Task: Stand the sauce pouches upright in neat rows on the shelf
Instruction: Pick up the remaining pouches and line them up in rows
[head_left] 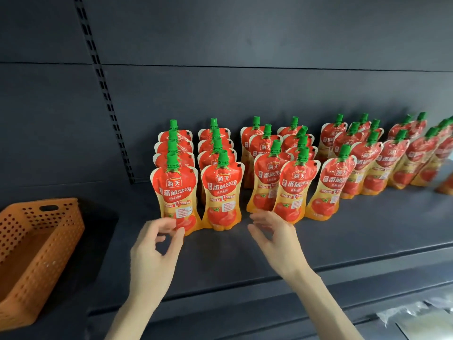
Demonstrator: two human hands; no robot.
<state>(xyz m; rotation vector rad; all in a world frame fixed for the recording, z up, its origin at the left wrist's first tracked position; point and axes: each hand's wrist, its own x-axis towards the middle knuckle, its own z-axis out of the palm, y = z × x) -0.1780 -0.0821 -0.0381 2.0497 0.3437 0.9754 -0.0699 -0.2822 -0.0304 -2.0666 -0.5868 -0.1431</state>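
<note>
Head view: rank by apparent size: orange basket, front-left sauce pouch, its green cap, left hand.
1. orange basket: largest, though cropped by the frame edge.
2-3. front-left sauce pouch and left hand: look alike; the hand is nearer the camera, so unranked.
4. green cap: smallest.

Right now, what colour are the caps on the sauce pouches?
Green; the caps show best in the head view.

Sauce pouches (221,192) are standing upright in files running front to back along the shelf (343,231), before its back panel (245,89). A basket (36,241) is sitting well to their left. The left hand (157,244) and the right hand (272,231) are hovering just before the front pouches.
</note>
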